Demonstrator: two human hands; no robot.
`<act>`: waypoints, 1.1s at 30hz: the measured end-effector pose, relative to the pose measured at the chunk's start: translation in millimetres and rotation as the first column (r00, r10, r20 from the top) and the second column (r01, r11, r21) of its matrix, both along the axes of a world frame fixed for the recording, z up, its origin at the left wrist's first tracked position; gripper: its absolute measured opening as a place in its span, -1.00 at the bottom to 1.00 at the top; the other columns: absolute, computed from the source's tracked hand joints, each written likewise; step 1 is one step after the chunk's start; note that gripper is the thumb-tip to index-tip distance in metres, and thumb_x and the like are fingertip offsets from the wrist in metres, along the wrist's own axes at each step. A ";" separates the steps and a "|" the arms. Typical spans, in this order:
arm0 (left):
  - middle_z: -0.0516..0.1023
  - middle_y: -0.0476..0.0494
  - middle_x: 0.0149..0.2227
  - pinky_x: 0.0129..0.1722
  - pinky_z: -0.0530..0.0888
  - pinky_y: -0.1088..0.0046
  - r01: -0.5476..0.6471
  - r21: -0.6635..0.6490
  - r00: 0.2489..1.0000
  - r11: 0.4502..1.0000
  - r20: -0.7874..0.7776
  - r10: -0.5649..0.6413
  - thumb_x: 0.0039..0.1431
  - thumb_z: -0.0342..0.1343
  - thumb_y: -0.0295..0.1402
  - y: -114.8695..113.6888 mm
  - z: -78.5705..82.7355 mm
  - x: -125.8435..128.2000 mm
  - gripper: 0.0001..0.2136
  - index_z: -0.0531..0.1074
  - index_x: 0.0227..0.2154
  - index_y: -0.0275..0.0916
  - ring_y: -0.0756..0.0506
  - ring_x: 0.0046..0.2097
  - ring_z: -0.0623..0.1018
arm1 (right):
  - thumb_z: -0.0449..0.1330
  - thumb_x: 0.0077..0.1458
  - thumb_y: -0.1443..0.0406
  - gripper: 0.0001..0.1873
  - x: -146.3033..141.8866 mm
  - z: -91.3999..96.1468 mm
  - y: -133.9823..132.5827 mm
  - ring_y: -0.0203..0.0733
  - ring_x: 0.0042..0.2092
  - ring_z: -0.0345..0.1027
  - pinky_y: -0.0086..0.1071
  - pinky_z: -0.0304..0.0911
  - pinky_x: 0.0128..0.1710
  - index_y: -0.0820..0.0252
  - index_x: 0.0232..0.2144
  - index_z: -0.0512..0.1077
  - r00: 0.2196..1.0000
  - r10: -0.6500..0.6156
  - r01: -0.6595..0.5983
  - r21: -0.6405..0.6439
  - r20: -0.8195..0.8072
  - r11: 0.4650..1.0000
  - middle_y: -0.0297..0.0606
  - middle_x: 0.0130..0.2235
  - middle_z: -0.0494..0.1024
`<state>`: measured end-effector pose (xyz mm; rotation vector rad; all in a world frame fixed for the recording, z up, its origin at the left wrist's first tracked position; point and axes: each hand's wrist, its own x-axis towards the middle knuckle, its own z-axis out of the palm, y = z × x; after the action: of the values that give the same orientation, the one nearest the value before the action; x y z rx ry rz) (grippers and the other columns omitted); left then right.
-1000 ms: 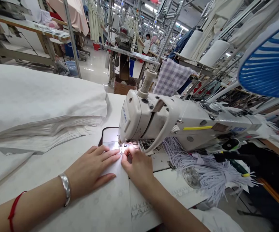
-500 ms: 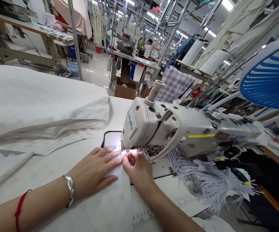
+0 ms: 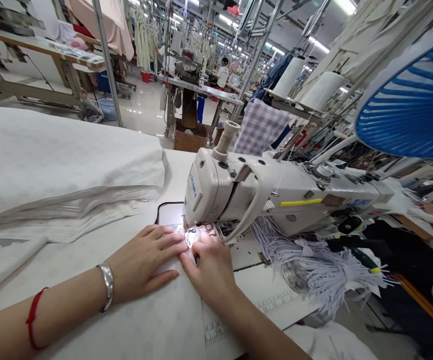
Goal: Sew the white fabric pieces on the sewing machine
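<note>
Across the white bench [image 3: 175, 172], my flat left hand [image 3: 145, 262] and curled right hand [image 3: 211, 270], nearer the cream sewing machine [image 3: 216, 195], press white patterned cloth [image 3: 134, 325] running toward it.

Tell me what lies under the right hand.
The right hand rests on white patterned cloth beside the needle area of the sewing machine. The cloth under the palm is covered, so any stitching there cannot be seen.
</note>
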<state>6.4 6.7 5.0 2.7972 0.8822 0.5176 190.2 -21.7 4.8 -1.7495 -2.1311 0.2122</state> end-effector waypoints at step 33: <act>0.39 -0.17 0.09 0.13 0.31 0.16 -0.134 0.036 0.990 0.990 0.040 0.132 0.24 -0.02 -0.32 -37.7 -12.3 11.0 -0.63 0.26 0.11 -0.19 -0.21 0.13 0.31 | 0.09 -0.01 0.33 -0.76 0.0 0.3 -14.0 -0.22 -0.34 0.19 -0.28 0.04 -0.22 0.16 -0.68 0.34 0.999 0.006 -0.008 0.062 0.032 0.998 -0.33 -0.51 0.35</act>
<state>17.3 -30.9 -7.3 2.7656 1.0673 0.6109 190.1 -35.8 5.1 -1.7216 -2.1427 0.1188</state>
